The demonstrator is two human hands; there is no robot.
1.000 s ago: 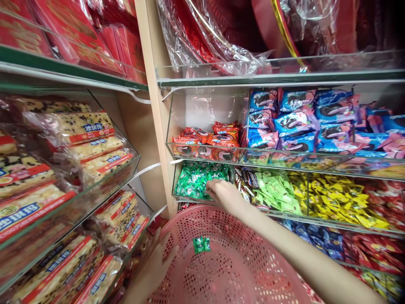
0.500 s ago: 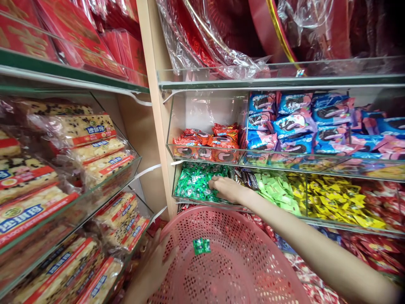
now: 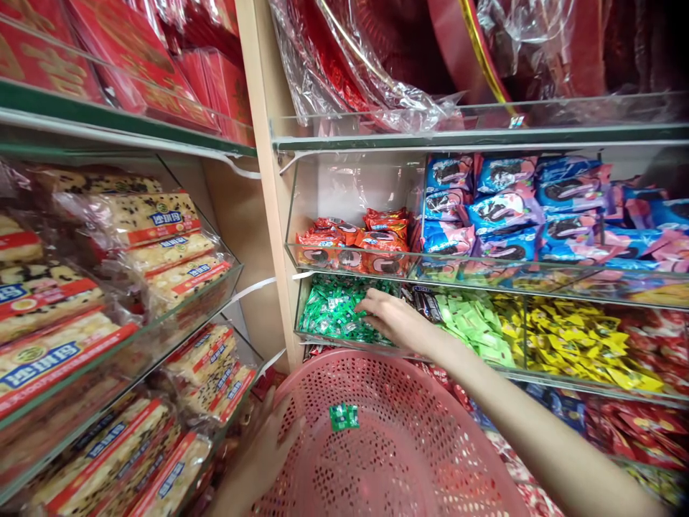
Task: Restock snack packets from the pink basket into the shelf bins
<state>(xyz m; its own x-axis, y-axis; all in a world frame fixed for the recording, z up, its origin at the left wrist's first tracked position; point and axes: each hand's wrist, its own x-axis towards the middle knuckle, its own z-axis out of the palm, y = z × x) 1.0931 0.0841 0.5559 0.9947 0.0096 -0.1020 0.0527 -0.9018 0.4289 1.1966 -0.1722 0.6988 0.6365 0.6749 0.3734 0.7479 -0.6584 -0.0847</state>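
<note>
My left hand point(image 3: 263, 445) grips the left side of a red plastic basket point(image 3: 457, 431), its fingers partly blurred along the rim. Inside the basket lie a couple of small green-wrapped candies point(image 3: 344, 416). Over a shelf bin full of the same green candies point(image 3: 334, 309), my right hand point(image 3: 390, 316) reaches in from the right. Its fingers are loosely bent and apart, close above the pile, and nothing shows in them; the thumb is hidden.
Light green packets point(image 3: 474, 323) and yellow packets point(image 3: 575, 337) fill bins to the right. Red-orange packs point(image 3: 355, 240) and blue-pink packs point(image 3: 506, 205) sit one shelf up. Wrapped puffed-rice cakes point(image 3: 156, 222) stand at left. A wooden post point(image 3: 269, 187) divides the shelves.
My right hand has lifted slightly off the green candies and shifted a little to the right, its fingers looser. The basket and my left hand stay about where they were.
</note>
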